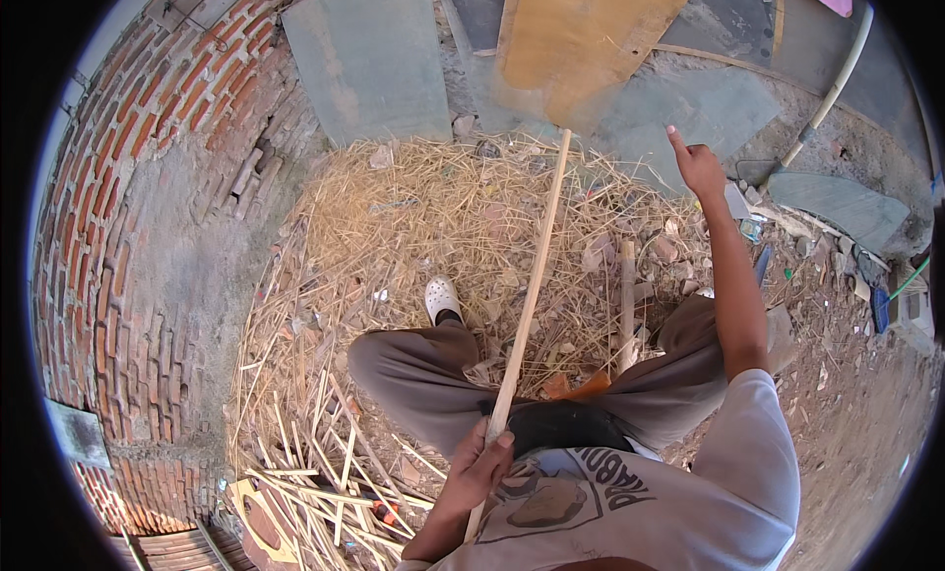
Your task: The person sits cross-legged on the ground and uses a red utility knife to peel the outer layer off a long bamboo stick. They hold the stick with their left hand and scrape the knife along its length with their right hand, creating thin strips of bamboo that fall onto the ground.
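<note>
A long, pale bamboo strip [536, 266] slants up and away from my lap across the middle. My left hand [482, 463] is closed around its lower part, close to my shirt, and the strip's near end passes below the hand. Out to the far right, my right arm is stretched forward, away from the strip. My right hand [697, 167] has its thumb raised and the other fingers curled; whatever they hold, if anything, is hidden. Just right of that hand shows a pale grey flat piece [736, 201]; I cannot tell whether the hand touches it.
Shavings [413, 207] cover the ground before me. Cut strips [335, 482] lie piled at lower left. A short wooden post [627, 295] stands between my legs. Grey sheets [369, 64] and a tan board [581, 49] lean ahead. A brick wall [128, 246] runs along the left.
</note>
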`<action>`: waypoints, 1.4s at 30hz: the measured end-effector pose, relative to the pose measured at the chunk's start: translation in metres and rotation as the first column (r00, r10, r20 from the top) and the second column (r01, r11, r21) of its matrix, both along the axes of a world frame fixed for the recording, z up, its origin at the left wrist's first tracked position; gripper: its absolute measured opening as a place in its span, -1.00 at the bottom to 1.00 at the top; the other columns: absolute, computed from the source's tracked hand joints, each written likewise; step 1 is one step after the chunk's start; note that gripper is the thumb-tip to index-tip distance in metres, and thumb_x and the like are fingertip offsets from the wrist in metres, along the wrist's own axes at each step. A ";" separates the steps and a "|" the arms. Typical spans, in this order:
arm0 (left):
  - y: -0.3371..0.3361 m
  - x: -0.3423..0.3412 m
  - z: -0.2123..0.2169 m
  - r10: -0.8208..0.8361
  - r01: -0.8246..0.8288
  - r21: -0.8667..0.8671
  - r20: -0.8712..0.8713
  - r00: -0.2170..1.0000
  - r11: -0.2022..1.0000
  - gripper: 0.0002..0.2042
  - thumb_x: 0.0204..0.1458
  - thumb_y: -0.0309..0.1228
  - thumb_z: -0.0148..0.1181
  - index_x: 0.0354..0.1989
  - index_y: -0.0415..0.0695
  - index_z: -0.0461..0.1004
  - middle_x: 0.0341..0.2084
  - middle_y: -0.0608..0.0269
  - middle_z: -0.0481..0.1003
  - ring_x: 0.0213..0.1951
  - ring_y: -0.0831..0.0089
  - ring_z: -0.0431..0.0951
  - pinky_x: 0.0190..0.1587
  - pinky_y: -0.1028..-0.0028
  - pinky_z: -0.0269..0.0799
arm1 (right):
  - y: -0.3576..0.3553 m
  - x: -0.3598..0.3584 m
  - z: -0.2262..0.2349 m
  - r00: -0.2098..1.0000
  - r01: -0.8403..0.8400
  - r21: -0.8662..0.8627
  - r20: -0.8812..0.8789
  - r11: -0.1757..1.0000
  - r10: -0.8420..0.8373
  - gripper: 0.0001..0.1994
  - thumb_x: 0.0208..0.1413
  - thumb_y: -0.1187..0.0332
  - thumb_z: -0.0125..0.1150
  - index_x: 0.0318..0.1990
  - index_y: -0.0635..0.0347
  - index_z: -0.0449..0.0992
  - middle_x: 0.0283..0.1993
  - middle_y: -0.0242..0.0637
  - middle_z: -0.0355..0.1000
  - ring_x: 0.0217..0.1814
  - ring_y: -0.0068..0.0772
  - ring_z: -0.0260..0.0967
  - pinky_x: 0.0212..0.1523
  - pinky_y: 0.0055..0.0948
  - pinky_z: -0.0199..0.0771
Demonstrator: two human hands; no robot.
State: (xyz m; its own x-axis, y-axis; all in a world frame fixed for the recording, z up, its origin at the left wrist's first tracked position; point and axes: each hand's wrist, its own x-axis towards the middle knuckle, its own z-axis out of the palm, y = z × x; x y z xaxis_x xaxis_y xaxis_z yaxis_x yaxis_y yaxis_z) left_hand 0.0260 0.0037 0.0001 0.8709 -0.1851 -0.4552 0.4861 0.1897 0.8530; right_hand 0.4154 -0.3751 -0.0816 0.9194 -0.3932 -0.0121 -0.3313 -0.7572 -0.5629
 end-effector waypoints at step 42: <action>-0.013 -0.016 -0.002 -0.218 0.220 -0.146 0.027 0.975 0.964 -0.81 0.32 -0.26 -0.13 -0.21 -0.12 0.27 -0.77 0.45 0.16 -0.74 0.68 0.09 -0.62 0.64 -0.05 | 0.002 0.004 -0.028 0.994 0.019 0.077 0.110 0.997 -0.027 -0.11 0.09 -0.47 -0.28 -0.53 0.33 0.56 -0.50 0.10 0.47 -0.34 0.13 0.47 -0.24 0.01 0.39</action>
State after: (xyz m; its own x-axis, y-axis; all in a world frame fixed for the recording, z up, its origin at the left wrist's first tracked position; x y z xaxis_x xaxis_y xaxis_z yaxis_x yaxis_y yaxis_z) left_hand 0.0103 -0.0092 -0.0022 0.8060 -0.4365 -0.3999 0.5214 0.2035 0.8287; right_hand 0.4195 -0.3729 -0.1098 0.9075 -0.4159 0.0591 -0.2802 -0.7042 -0.6524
